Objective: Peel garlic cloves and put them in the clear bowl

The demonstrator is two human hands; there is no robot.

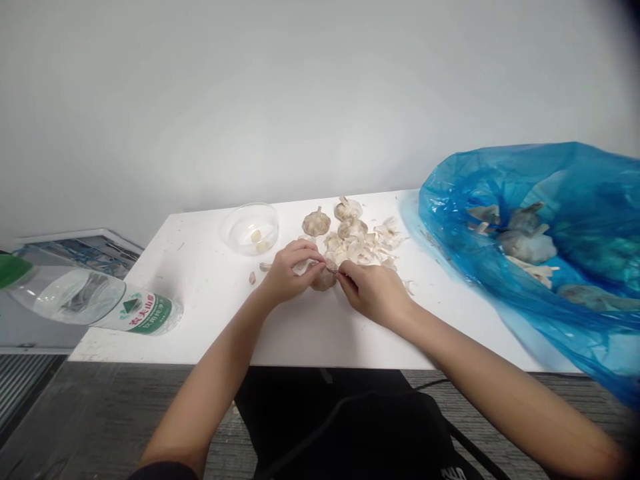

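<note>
My left hand [293, 272] and my right hand [373, 293] meet over a garlic bulb [323, 281] on a white table [200, 313], their fingertips pinching its top. The hands hide most of the bulb. A small thin item shows between my fingertips, too small to name. Behind them lie a pile of papery garlic skins [363, 248] and two whole bulbs [316, 222]. A clear glass bowl [250, 229] holds peeled garlic cloves [259, 240]. One loose clove [252, 278] lies left of my left hand.
A clear plastic water bottle [90, 300] with a green label lies on its side past the table's left end. A blue plastic bag [525, 220] holding garlic bulbs fills the right side. A dark floor lies below the table's front edge.
</note>
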